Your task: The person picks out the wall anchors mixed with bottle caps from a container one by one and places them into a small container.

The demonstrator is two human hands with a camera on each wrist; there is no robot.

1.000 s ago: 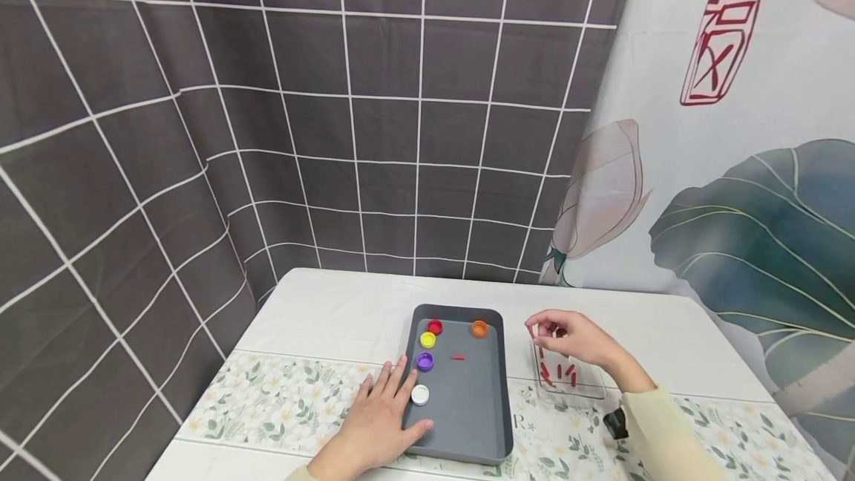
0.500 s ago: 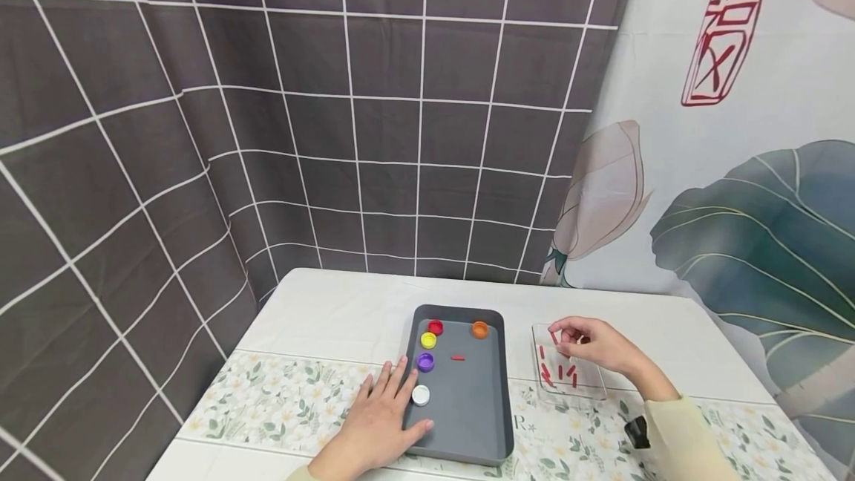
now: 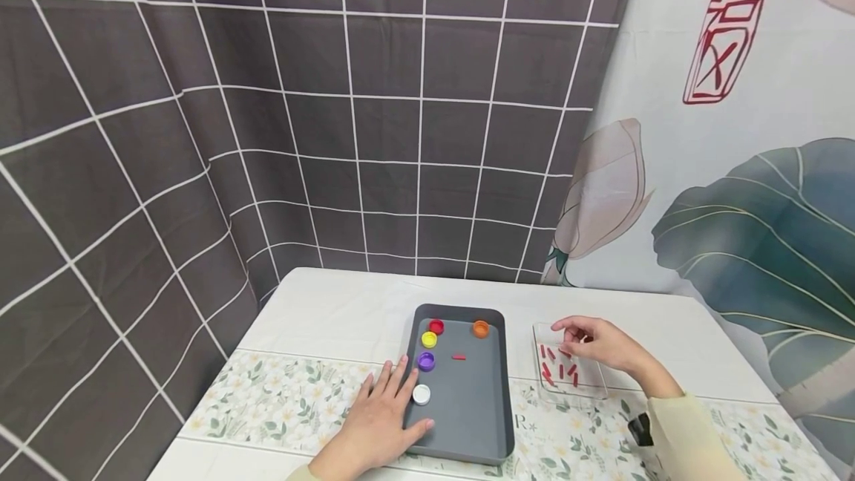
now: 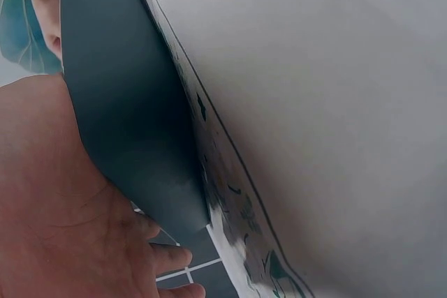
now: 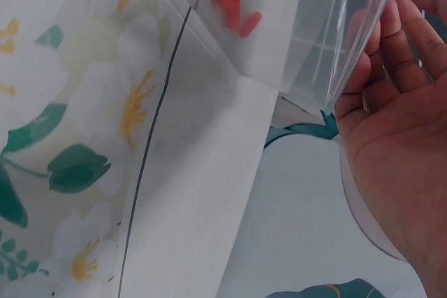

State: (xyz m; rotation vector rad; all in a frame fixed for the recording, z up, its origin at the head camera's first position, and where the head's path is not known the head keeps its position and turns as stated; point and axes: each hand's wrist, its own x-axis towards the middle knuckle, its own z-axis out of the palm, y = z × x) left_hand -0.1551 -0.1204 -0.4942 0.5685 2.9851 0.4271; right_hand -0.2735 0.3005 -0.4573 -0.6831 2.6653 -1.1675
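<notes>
My left hand (image 3: 379, 421) lies with fingers spread over the left edge of a grey tray (image 3: 461, 436). On the tray are a red cap (image 3: 436, 326), a yellow cap (image 3: 429, 340), a purple cap (image 3: 426, 361), a white cap (image 3: 421, 394), an orange cap (image 3: 481, 329) and one short red stick (image 3: 459, 357). Over the far right part of a clear plastic box (image 3: 588, 392), my right hand (image 3: 594, 340) hovers with bent fingers, and nothing shows between thumb and index finger. Several red sticks (image 3: 561, 372) lie in that box.
Tray and box stand on a white table (image 3: 334, 295) with a floral band (image 3: 287, 396). A dark checked curtain (image 3: 387, 132) hangs behind, and a printed lotus cloth (image 3: 735, 243) to the right. A black object (image 3: 640, 429) sits at the right sleeve.
My right hand first moved right, from the box's near-left side to over the box, with a red stick pinched. The stick is now released and lies in the box. The left hand stays put.
</notes>
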